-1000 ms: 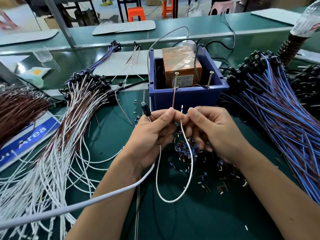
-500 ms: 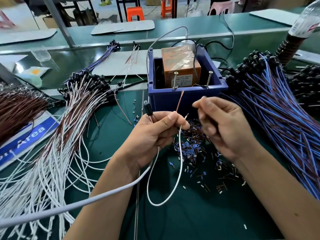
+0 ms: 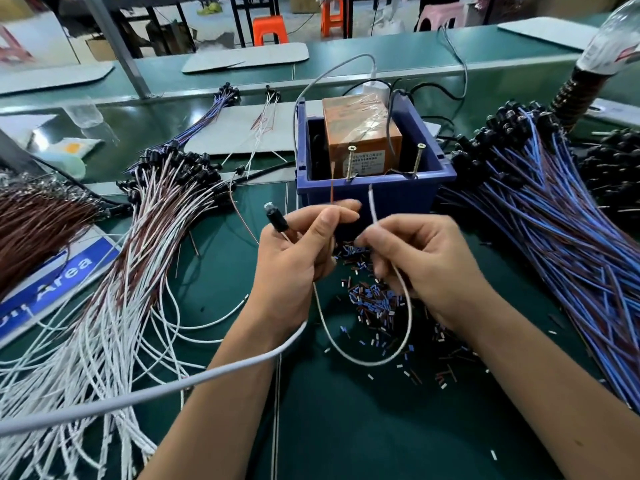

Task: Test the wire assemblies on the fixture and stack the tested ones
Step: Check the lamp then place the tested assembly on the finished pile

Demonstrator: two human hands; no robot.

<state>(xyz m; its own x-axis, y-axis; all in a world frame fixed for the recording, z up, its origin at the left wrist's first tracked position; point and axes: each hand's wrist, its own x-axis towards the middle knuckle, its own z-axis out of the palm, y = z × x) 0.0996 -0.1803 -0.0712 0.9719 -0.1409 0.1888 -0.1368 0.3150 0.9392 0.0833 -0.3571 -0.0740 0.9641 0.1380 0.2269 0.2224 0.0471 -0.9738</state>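
Nearest the viewer, two forearms reach up over the dark green desk (image 3: 346, 427), and a thick grey cable (image 3: 145, 393) crosses over the left forearm. Both hands meet just in front of the blue bin (image 3: 374, 197), the landmark here. The left hand (image 3: 298, 251) is curled round a wire assembly (image 3: 367, 355): its black cap end (image 3: 276, 220) sticks out above the knuckles on the side away from the bin's centre, and its brown lead (image 3: 331, 192) rises from between thumb and forefinger toward the bin's front wall. The right hand (image 3: 415, 258) pinches the white lead near its bare tip, which points up at the bin. Between the hands the white lead hangs in a loop toward the viewer.

Under and behind the hands, in front of the bin, lies a scatter of short cut insulation bits (image 3: 374, 303), blue, brown and white. Left of the bin a fan of white-and-brown assemblies (image 3: 114, 299) spreads over the desk, with black caps toward the far side; further left lies a brown wire bundle (image 3: 34, 223) and a blue label (image 3: 59, 282). Right of the bin lies a thick pile of blue-and-brown assemblies (image 3: 554, 244).

Inside the bin sits an orange box (image 3: 360, 133) wrapped in clear tape, with two upright screws (image 3: 349, 164) at the bin's front rim. Behind the bin run grey boards, and beyond them orange stools (image 3: 270, 29).
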